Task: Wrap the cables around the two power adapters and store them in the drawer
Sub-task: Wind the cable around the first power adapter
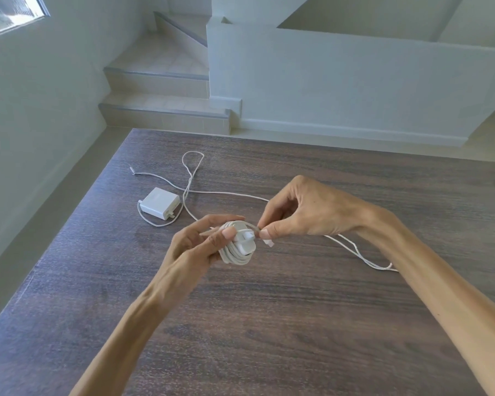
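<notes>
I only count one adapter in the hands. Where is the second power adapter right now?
In the head view, the second power adapter lies on the wooden table, unwrapped, to the left of and beyond the left hand, with its loose cable trailing past it.

The table (297, 324) is dark wood-grain with a matt, faintly streaked finish. At its ten o'clock lies a smooth white plastic adapter (160, 202), slightly satiny, trailing a thin matt white cable (226, 193). The wound adapter (240, 247) at centre looks like the same smooth plastic.

The right hand (306, 212) hides part of the loose cable (357, 254).
</notes>
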